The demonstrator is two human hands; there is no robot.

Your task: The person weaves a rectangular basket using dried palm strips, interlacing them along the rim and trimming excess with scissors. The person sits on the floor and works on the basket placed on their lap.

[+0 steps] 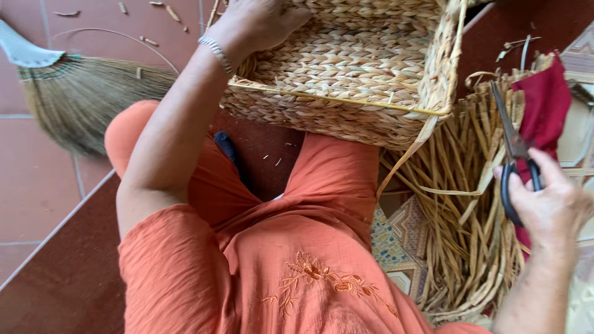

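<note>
Hands at work over a woven basket (359, 68) fill the head camera's view, seen from above by a person seated on a tiled floor (37, 185) in orange clothes (272, 247). The left hand (260, 21) rests on the far left part of the basket near the top edge of the picture, fingers curled down over the plaited weave and pressing against it; a metal bracelet (216, 52) sits on that wrist. The basket lies tilted across the person's knees, its rim (334, 99) edged with a thin yellow strip, and one loose flat strand (405, 154) hangs from its right corner down toward the lap. The right hand (547, 201) is low at the right side of the picture, well apart from the basket, closed around the black handles of a pair of scissors (513, 158). The blades point up and away from the person and lie nearly together, over a heap of dried straw strands (464, 235) that spreads beside the right knee. A dark red cloth (547, 105) lies just behind the scissors, touching the straw heap. At the upper left, well apart from both hands, a straw broom (86, 99) with a pale handle lies on the floor, and small bits of straw are scattered on the tiles near it. A patterned mat (396, 241) shows under the straw heap, just beside the person's leg.
</note>
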